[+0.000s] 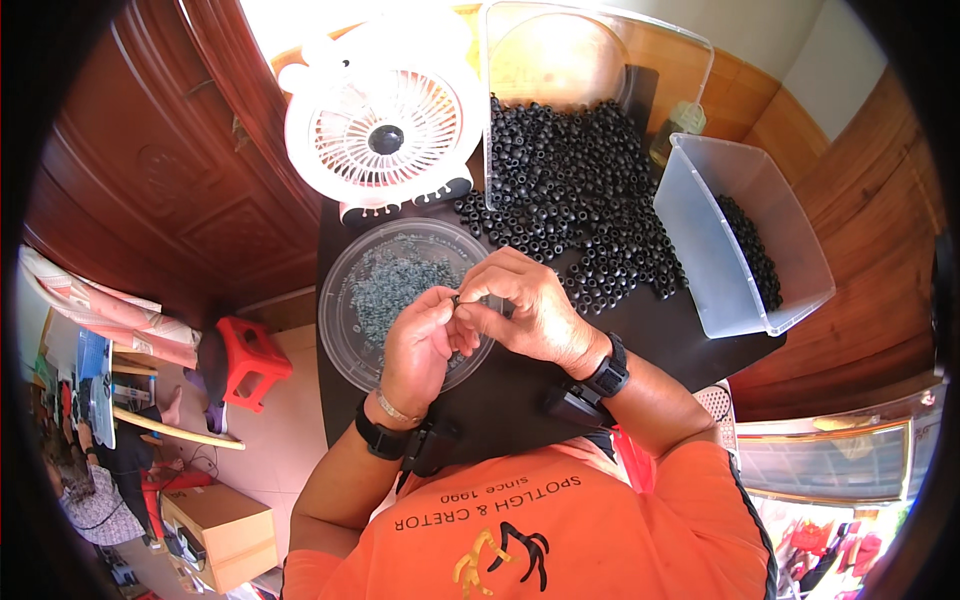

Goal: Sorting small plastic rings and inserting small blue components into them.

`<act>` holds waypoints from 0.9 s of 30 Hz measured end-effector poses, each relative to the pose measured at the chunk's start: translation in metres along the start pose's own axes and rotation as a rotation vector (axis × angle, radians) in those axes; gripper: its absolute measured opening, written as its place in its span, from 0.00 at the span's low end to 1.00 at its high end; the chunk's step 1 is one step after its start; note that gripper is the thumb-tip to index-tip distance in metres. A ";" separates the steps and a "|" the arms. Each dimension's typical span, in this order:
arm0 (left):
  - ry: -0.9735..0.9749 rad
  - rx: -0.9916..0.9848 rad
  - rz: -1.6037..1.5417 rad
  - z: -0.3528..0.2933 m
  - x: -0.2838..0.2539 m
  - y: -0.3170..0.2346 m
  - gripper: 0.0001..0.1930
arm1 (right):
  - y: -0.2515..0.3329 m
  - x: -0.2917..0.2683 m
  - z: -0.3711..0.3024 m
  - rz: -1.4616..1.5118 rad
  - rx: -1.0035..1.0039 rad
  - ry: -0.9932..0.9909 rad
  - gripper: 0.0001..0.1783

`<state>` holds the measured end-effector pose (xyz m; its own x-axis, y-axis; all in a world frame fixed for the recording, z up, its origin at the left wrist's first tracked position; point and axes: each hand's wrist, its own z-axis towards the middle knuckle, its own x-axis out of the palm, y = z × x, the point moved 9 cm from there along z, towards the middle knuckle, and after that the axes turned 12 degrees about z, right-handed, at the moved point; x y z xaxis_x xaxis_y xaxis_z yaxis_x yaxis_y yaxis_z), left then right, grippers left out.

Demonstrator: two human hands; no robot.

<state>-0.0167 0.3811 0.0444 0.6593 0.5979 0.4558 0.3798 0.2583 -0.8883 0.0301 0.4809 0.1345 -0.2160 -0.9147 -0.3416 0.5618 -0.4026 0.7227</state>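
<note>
My left hand and my right hand meet over the right edge of a round clear tub. Between their fingertips is a small dark piece, mostly covered, pinched from both sides. It looks like one of the black ring-shaped parts. Inside the tub lies a heap of tiny bluish translucent pieces, too small to make out singly. Just beyond my right hand spreads a large pile of black ring-shaped parts, loose on the dark table.
A clear rectangular bin with more black parts stands at the right. Behind the tub is a white fan. A transparent box lies around the pile's back. On the floor at left are a red stool, a cardboard box and another person.
</note>
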 end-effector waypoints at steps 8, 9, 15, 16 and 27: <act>0.014 0.004 -0.015 0.000 0.002 -0.001 0.11 | 0.001 0.001 0.000 -0.019 -0.024 -0.025 0.11; 0.015 0.003 -0.015 0.000 0.004 -0.002 0.11 | 0.001 0.002 0.000 -0.027 -0.034 -0.011 0.12; 0.075 0.039 0.016 -0.001 0.012 -0.009 0.12 | 0.000 -0.001 0.000 0.042 -0.012 -0.006 0.12; 0.050 0.038 0.028 -0.001 0.010 -0.007 0.11 | 0.001 -0.003 0.001 0.043 0.002 -0.001 0.11; -0.005 0.045 0.043 -0.003 0.004 -0.013 0.09 | -0.036 -0.120 -0.009 -0.588 0.220 -0.309 0.03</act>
<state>-0.0167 0.3781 0.0579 0.6710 0.6129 0.4173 0.3220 0.2660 -0.9086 0.0435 0.6058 0.1440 -0.6703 -0.4978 -0.5504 0.1141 -0.8020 0.5864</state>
